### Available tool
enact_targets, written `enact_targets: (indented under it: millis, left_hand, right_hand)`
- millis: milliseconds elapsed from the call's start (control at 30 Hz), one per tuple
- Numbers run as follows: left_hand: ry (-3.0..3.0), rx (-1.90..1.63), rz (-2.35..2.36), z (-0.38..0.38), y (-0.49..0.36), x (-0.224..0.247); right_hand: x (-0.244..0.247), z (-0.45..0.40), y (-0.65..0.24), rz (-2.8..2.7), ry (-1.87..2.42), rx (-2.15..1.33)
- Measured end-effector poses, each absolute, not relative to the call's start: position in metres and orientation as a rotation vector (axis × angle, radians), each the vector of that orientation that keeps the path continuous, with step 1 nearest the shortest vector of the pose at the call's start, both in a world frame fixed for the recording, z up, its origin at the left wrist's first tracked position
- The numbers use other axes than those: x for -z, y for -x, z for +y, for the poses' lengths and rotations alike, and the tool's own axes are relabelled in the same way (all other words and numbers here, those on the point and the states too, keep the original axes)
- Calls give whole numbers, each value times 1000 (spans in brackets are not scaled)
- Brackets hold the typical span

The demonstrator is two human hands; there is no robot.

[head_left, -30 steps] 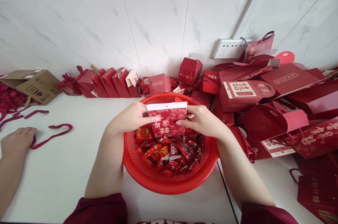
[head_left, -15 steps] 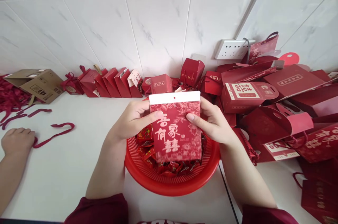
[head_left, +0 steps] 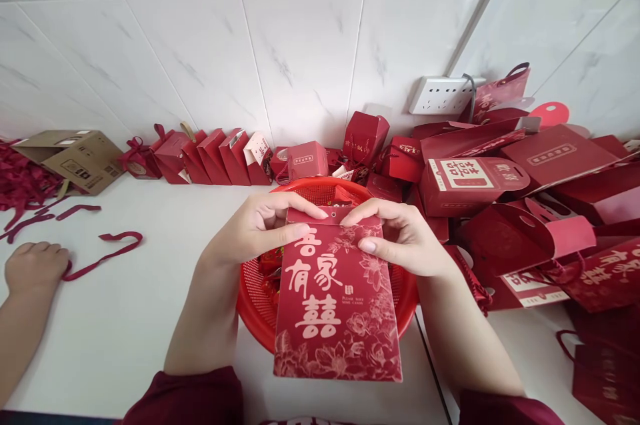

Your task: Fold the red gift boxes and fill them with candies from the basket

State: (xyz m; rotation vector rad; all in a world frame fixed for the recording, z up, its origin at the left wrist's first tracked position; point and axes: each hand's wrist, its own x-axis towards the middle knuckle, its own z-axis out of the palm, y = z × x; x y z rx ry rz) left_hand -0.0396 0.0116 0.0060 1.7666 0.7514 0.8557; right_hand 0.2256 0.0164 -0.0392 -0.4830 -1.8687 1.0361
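Note:
A red paper gift bag [head_left: 345, 318], printed with pale characters and flowers, is held between my two hands with its front facing up toward me. My left hand [head_left: 255, 228] grips its upper left corner, thumb on the front and index finger on the folded-over top flap. At the upper right corner my right hand [head_left: 400, 235] does the same. Both hands are closed on it. Beneath the bag stands a red plastic basket [head_left: 256, 318] with red-wrapped candies [head_left: 270, 265], mostly covered by the bag.
Along the wall stand several small red boxes [head_left: 213, 155]. A pile of red boxes [head_left: 475, 185] fills the right side. A brown box [head_left: 83, 161] and dark red ribbon strips [head_left: 113, 255] lie left, beside another person's hand [head_left: 37, 268]. A power strip [head_left: 443, 95] is on the wall.
The bag has tilted from steep to flatter, its lower end coming toward me. Its white-edged top flap is now folded down over the front under my fingers.

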Motion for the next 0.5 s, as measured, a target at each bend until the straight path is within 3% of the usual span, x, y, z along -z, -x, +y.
enact_targets:
  millis: [167,333,500]
  left_hand:
    - [-1796,-766,727,10,41,-9]
    - [-1755,-869,1022,-12,30,-15]
    - [-1889,-1195,1200,-17,51,-21]
  right_hand:
    - [40,15,-225,-1885,442,-1047]
    - [37,6,-223,-1950,474,-694]
    - [35,4,-222,-1986,498,-567]
